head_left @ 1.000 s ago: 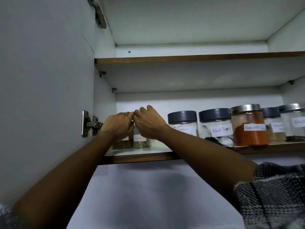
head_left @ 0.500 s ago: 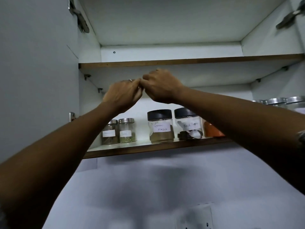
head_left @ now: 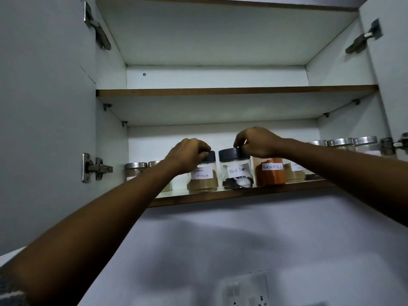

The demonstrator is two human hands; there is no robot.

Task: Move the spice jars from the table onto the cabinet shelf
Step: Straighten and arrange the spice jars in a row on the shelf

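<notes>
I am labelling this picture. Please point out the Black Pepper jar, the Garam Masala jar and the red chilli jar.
Black Pepper jar [head_left: 236,171]: head view, on its label.
Garam Masala jar [head_left: 202,174]: head view, on its label.
Red chilli jar [head_left: 270,177]: head view, on the orange powder.

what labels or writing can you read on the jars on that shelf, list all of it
"Masala", with a partly hidden word above it, on the dark-lidded jar under the left hand.
"Black Pepp...", end unclear, on the black pepper jar whose lid the right hand touches.
"Red Chilli P...", cut off, on the red powder jar.
White labels on the steel-lidded jars at the right and the left steel-lidded jar: hidden or too blurred to read.
</notes>
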